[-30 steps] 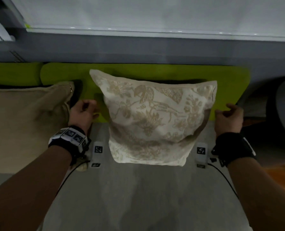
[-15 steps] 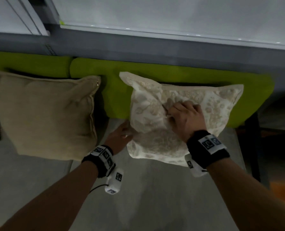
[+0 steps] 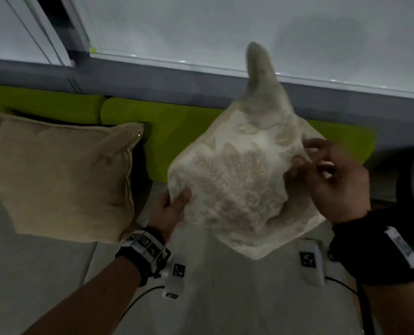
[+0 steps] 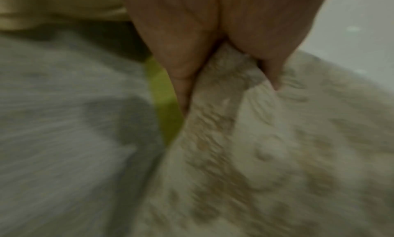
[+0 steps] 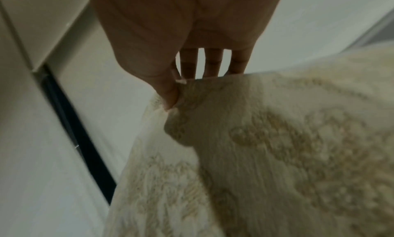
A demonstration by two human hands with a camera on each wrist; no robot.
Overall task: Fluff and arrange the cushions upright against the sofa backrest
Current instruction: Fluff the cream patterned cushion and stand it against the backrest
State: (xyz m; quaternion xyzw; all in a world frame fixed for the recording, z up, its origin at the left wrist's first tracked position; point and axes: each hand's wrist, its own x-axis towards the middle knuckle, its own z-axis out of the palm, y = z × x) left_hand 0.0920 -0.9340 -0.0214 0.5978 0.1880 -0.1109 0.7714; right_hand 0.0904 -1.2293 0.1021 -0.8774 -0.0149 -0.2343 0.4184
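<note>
Both hands are on the patterned cushion (image 3: pixel 235 180), which is lifted clear of the grey seat (image 3: pixel 225 298) and tipped onto a corner in front of the green backrest (image 3: pixel 167 131). One corner points up past the top of the backrest, blurred. The left hand (image 3: pixel 168 211) clamps the cushion's lower left edge, thumb on the front face and fingers tucked behind; the left wrist view shows the fabric bunched in the fold between thumb and palm. The right hand (image 3: pixel 334 180) is at the cushion's right edge, thumb pressing a pinch of cloth, the other fingers fairly straight and spread behind the hem in the right wrist view. To the left of the patterned cushion, the plain tan cushion (image 3: pixel 63 175) stands upright, leaning on the backrest, apart from both hands.
</note>
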